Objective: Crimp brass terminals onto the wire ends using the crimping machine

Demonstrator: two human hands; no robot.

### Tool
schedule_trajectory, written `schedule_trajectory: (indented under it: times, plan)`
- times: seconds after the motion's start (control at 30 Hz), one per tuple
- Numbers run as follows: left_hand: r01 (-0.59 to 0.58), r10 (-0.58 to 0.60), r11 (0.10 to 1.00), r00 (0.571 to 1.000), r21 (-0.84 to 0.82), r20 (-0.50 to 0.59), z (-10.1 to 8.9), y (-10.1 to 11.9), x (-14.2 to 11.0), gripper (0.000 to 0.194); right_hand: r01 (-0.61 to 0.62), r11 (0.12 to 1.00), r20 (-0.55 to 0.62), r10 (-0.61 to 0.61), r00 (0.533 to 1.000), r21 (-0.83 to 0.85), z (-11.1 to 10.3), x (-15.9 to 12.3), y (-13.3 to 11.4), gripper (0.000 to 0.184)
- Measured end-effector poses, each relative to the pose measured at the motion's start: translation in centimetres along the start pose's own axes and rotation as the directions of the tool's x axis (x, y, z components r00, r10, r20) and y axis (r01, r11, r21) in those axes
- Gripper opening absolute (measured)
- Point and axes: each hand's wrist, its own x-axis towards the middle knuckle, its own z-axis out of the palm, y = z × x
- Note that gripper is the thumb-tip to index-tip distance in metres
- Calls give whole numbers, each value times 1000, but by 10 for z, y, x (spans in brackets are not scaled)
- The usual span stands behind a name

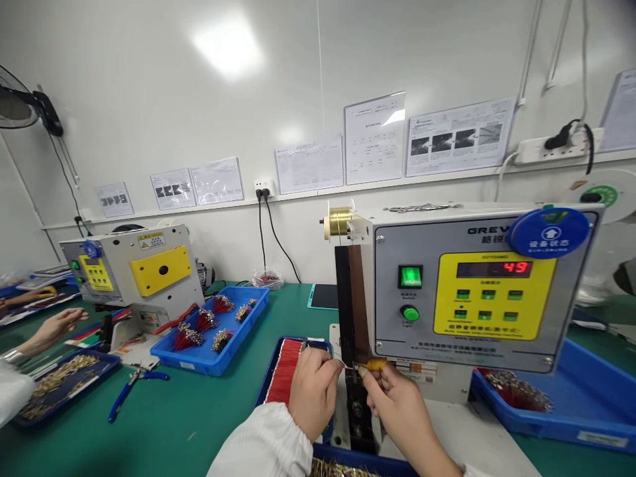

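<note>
My left hand (312, 389) and my right hand (397, 404) meet at the front of a grey machine (462, 291), just below its dark vertical strip (352, 305). Both pinch a thin wire with an amber piece (373, 364) at the machine's lower slot. My left hand's fingers are closed on the wire's left end. My right hand's fingertips are pressed together on the amber piece. A blue tray of red wires (285, 371) lies under my left wrist.
The machine's yellow panel (491, 295) reads 49. Blue trays (211, 331) (556, 404) with wire bundles stand left and right. Blue-handled pliers (130, 389) lie on the green mat. A co-worker's hand (52, 328) reaches near a second machine (132, 271) at the left.
</note>
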Motion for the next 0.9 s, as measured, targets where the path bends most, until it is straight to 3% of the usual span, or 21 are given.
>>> schedule_trajectory:
  times: [0.4, 0.6, 0.67, 0.77, 0.8, 0.9]
  plan:
    - [15, -15, 1000, 1000, 3, -5, -1, 2, -1, 21, -19, 1000, 0, 19, 1000, -23, 0, -1, 3, 38]
    - [126, -126, 989, 992, -83, 5, 3, -2, -6, 15, -42, 994, -8, 42, 999, -105, -4, 1, 1, 36]
    - [205, -205, 972, 979, -119, 10, 5, -5, -7, 15, -23, 977, 22, 29, 999, -213, -15, 10, -3, 35]
    - [307, -306, 940, 952, -150, 31, 9, -9, -10, 15, 19, 927, 163, 46, 986, -376, -44, 24, -5, 34]
    - [324, -321, 934, 946, -148, 47, 10, -9, -11, 15, 21, 918, 244, 83, 966, -395, -55, 27, -3, 34]
    - [336, -323, 934, 940, -125, 110, 13, -11, -13, 14, -18, 928, 314, 144, 939, -372, -85, 30, 16, 28]
